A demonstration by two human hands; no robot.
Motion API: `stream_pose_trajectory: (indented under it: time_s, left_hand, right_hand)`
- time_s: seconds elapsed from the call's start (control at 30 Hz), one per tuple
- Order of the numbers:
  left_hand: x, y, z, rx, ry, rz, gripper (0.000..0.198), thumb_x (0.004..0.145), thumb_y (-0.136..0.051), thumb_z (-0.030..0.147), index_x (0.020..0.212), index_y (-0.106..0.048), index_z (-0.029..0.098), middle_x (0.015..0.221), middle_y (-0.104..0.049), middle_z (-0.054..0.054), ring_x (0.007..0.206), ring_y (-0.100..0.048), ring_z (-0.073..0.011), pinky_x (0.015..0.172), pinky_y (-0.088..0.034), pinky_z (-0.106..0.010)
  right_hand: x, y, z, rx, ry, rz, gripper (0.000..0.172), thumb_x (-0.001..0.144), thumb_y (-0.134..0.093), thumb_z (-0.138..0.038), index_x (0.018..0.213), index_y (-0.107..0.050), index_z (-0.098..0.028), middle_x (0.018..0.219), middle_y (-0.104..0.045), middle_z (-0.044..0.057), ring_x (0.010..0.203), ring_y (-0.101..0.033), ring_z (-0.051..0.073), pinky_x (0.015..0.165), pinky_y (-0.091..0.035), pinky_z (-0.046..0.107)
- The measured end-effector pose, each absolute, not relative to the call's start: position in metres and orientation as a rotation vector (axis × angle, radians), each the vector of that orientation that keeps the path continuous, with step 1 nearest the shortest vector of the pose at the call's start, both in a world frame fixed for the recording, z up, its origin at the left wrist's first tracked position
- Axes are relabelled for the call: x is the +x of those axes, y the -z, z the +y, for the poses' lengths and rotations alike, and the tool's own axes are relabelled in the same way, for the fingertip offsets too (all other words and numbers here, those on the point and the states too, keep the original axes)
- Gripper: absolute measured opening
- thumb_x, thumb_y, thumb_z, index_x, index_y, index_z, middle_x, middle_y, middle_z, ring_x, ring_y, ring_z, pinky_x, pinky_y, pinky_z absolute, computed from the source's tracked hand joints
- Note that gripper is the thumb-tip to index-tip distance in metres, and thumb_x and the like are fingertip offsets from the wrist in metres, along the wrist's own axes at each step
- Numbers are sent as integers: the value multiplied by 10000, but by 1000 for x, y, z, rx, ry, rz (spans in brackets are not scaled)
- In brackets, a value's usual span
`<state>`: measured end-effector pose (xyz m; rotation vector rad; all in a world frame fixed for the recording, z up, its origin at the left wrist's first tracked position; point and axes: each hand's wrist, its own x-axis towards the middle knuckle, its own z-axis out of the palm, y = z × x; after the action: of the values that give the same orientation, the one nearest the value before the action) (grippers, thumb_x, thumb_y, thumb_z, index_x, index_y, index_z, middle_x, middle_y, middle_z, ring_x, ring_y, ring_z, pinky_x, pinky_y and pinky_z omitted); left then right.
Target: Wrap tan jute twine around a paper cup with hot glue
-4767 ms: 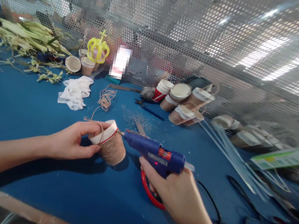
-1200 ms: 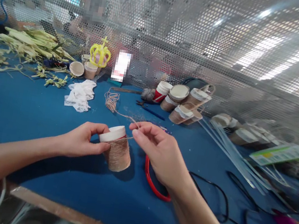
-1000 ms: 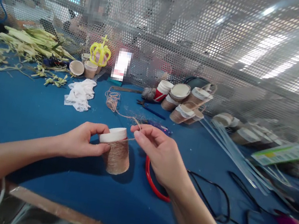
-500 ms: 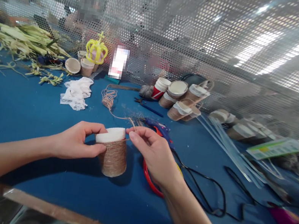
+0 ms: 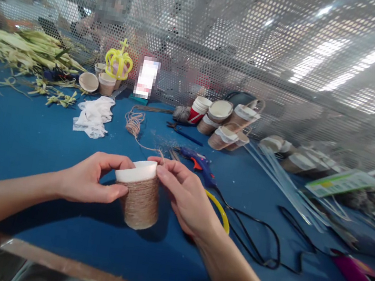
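Note:
A white paper cup (image 5: 142, 200) wrapped in brown twine tilts above the blue table, its white rim still bare. My left hand (image 5: 94, 177) grips it by the upper left side, fingers inside the rim and thumb on the twine. At the cup's right rim, my right hand (image 5: 187, 194) pinches the twine (image 5: 148, 147) between thumb and fingers. From there the strand runs back to a loose tangle of twine (image 5: 134, 124). Behind my right hand lie a blue glue gun (image 5: 201, 164) and a yellow ring-shaped handle (image 5: 221, 210), partly covered.
Several wrapped cups (image 5: 222, 137) stand at the back, with pliers (image 5: 183, 133) before them. Clear glue sticks (image 5: 288, 185) and a black cord (image 5: 266, 229) lie right. Left are white cloth (image 5: 93, 115), a yellow crown (image 5: 118, 63) and corn husks (image 5: 32, 50). A perforated metal screen (image 5: 199, 31) rises behind.
My right hand has drawn closer against the cup's rim, bringing the twine with it. The cup's base has swung slightly nearer, and the view has shifted a little.

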<state>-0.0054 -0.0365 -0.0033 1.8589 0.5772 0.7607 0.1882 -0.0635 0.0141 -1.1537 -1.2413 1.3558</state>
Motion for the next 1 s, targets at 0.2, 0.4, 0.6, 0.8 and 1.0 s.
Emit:
stream_pose_trajectory:
  time_s: [0.2,0.4,0.6,0.8,1.0]
  left_hand:
    - [-5,2,-37,1820,-779,547,48,720,-523,163,689,-492,144,794,-565,-31,758,-509,-139,703,-427,-248]
    - [-7,0,-38,1513,-765,501,102,684,-585,187,667,-490,152,737,-540,-4,671,-475,-113,585,-387,-211]
    - [-10,-2,-35,1253,-720,514,242,598,-696,279,638,-494,152,587,-508,35,533,-437,-84,513,-337,-201]
    - [-11,1,-34,1183,-697,480,234,606,-696,286,662,-515,149,620,-549,14,577,-495,-106,547,-371,-217]
    - [-10,1,-27,1397,-713,430,201,665,-643,305,740,-547,146,928,-584,-65,885,-531,-203,770,-415,-319]
  right_hand:
    - [187,-14,-64,-1003,-1573,-1093,175,724,-629,-292,677,-503,-180,1121,-584,51,956,-543,153,798,-408,291]
    - [190,-14,-63,-936,-1644,-1113,172,721,-639,-294,662,-518,-187,1009,-593,15,837,-548,126,753,-411,266]
    - [194,-12,-60,-879,-1634,-1144,137,684,-678,-260,643,-568,-190,856,-560,-14,758,-506,97,686,-382,210]
    - [195,-14,-61,-824,-1631,-1237,129,693,-669,-214,632,-560,-183,750,-544,-27,725,-488,93,686,-369,212]
    - [199,-18,-59,-867,-1505,-1411,140,723,-637,-190,647,-519,-183,766,-546,-21,748,-493,100,692,-378,230]
